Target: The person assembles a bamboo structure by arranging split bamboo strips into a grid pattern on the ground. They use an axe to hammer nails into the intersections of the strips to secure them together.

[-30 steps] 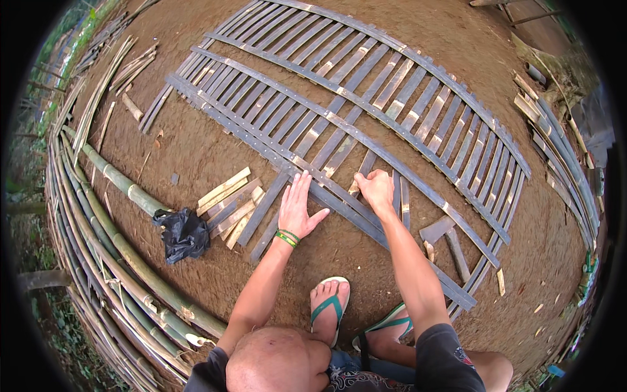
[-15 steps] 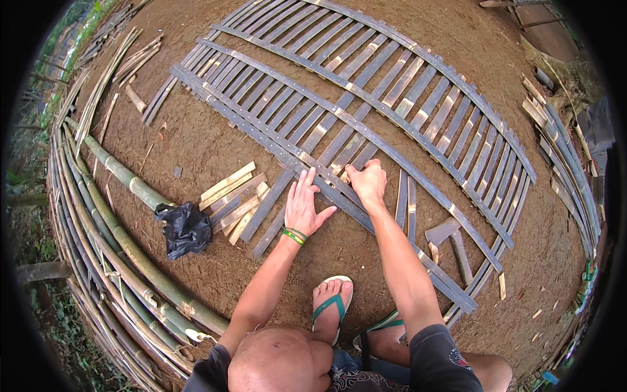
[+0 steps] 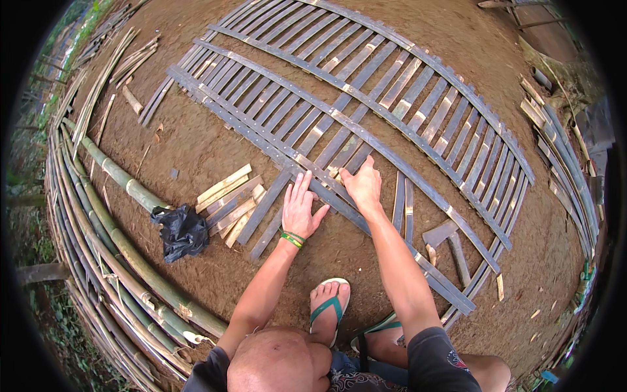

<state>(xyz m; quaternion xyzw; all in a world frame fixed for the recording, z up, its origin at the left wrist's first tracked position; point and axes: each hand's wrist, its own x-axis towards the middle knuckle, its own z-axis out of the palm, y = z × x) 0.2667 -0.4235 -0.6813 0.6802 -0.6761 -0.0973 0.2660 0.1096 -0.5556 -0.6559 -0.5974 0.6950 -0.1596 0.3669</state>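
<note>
A long panel of dark bamboo slats between pairs of rails (image 3: 392,140) lies on the ground before me. My left hand (image 3: 302,208) rests on the near double rail (image 3: 258,140), fingers stretched out and thumb spread. To its right, my right hand (image 3: 364,188) is closed at the near ends of the crosswise slats, thumb and fingers bent about a bamboo slat (image 3: 344,151). The fingers partly hide that slat's end. Two loose dark slats (image 3: 266,212) poke out from under the rail beside my left hand.
Light split bamboo pieces (image 3: 225,186) and a black plastic bag (image 3: 181,232) lie left. A broad metal blade (image 3: 440,232) and a wooden stick (image 3: 460,260) lie right. Bamboo poles (image 3: 124,255) line the left side; more strips (image 3: 565,170) are stacked at far right.
My right hand has shifted slightly at the slat ends, its fingers still bent. My left hand stays flat on the rail. The whole view has drifted a little.
</note>
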